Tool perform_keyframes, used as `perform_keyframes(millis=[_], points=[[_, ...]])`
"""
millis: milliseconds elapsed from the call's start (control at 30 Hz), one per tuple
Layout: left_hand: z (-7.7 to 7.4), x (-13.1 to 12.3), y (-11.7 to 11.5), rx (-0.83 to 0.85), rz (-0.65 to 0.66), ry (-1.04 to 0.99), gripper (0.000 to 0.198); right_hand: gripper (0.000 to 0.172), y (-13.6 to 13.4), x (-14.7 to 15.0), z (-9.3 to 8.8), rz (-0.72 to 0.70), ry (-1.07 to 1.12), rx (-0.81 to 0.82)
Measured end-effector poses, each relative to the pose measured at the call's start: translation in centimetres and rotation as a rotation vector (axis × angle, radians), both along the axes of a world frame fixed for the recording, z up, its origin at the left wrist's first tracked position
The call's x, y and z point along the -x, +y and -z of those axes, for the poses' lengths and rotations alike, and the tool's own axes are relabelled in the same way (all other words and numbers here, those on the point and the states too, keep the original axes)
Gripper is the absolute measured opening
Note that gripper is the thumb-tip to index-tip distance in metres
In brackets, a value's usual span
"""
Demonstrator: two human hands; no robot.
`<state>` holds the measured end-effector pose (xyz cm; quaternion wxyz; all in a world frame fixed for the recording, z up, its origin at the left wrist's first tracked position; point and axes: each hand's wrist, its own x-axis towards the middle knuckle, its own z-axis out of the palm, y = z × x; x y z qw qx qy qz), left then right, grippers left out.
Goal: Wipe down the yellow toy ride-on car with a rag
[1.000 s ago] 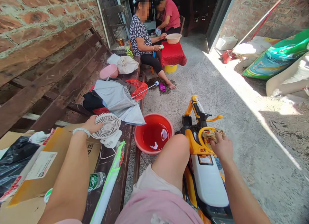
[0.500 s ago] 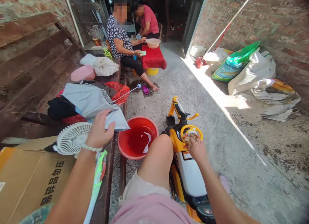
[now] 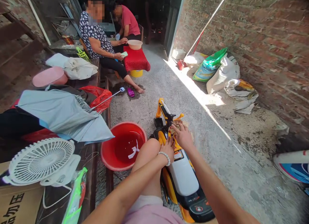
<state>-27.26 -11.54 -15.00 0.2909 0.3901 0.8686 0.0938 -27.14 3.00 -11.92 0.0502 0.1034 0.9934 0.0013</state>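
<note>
A yellow, black and white ride-on toy excavator stands on the concrete beside my knee. My left hand, with a beaded bracelet on its wrist, grips the near left side of its yellow steering wheel. My right hand presses a crumpled, patterned tan cloth onto the wheel's far side. The cloth and both hands hide much of the wheel. Left of my knee sits a red basin of water, with a white strip of something in it.
On the wooden bench at left lie a light-blue umbrella, a white fan and a cardboard box. Two people sit ahead by a red-covered table. Sacks lean along the brick wall at right.
My left hand has moved from above the bench, near the umbrella, rightward to the steering wheel. My right hand and the cloth have shifted to the wheel's far side. The view has turned right.
</note>
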Motion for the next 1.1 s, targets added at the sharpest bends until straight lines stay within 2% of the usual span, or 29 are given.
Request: perform_keyframes(millis=[100,167,367,467,533,700,833,967,1100], points=[[1.6,-0.2,0.1,0.026,0.044,0.065,0.086,0.057,-0.8,3.5,1.3,-0.177,-0.165,0.064],[2.1,-0.3,0.2,0.011,0.022,0.088,0.083,0.054,-0.3,4.7,2.1,-0.166,-0.198,0.084],[1.9,0.3,0.4,0.011,0.049,0.11,0.075,0.054,4.0,5.0,2.6,0.184,-0.183,0.079],[1.5,0.7,0.5,0.026,0.046,0.085,0.076,0.057,5.4,3.6,2.9,0.324,-0.201,0.11],[1.2,1.0,0.6,0.026,0.046,0.049,0.078,0.059,5.3,2.0,3.3,0.402,-0.193,0.107],[0.4,1.8,0.6,0.047,0.048,-0.002,0.075,0.064,2.3,-3.1,3.8,0.499,-0.209,0.139],[0.0,2.3,0.5,0.085,0.092,0.02,0.078,0.063,-1.4,-6.3,3.8,0.463,-0.225,0.169],[-0.2,3.0,0.6,0.124,0.165,0.073,0.087,0.064,-3.8,-7.5,3.7,0.403,-0.228,0.132],[0.2,3.4,0.4,0.142,0.208,0.079,0.101,0.057,-4.2,-7.7,3.4,0.271,-0.156,0.062]])
